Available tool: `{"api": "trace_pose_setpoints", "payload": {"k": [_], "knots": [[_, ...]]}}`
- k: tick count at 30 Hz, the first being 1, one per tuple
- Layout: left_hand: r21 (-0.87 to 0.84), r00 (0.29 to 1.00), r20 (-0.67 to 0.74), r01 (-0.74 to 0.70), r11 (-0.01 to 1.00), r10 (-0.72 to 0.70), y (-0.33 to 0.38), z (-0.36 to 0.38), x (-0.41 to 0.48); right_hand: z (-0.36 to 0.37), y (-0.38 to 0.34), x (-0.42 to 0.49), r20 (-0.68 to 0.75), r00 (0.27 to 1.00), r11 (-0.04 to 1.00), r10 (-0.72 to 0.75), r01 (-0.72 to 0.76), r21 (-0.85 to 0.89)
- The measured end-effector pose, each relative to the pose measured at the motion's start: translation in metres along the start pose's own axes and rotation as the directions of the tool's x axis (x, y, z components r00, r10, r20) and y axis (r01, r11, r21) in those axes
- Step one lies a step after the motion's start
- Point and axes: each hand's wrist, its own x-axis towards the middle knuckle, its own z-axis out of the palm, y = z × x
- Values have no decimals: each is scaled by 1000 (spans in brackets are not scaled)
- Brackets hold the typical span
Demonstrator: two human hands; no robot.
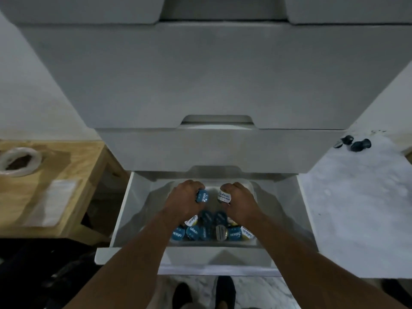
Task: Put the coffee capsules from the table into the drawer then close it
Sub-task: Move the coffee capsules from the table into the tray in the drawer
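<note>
The bottom white drawer (124,210) stands pulled out below me. Inside it, near the front, lie several coffee capsules (209,230) with blue, white and dark lids. My left hand (185,199) hovers over the back of the drawer and grips a blue-lidded capsule (202,196). My right hand (239,200) is beside it and grips a white-lidded capsule (224,196). Two dark capsules (360,144) lie on the white marble table (361,208) at the right.
Closed grey drawers (211,74) rise above the open one. A wooden stool (73,166) at the left carries a white plastic bag (19,161) and a paper. My feet (205,293) stand on the marble floor below the drawer front.
</note>
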Motion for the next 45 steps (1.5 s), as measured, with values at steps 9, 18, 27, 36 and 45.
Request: {"api": "trace_pose_setpoints", "payload": {"k": [9,18,27,36,45], "knots": [[-131,987,138,-58,990,76,-20,29,30,7,-2,7,8,999,998,47,-47,-29],[-216,963,266,28,976,32,-39,42,43,10,3,10,22,995,995,99,-98,-14],[-262,972,232,32,964,31,-47,39,47,14,8,18,22,992,991,126,-126,-39],[-228,973,225,3,974,50,-45,39,49,19,6,22,66,992,994,109,-109,-5],[-155,967,249,-9,988,48,-39,38,48,22,11,26,107,987,992,123,-123,-6]]}}
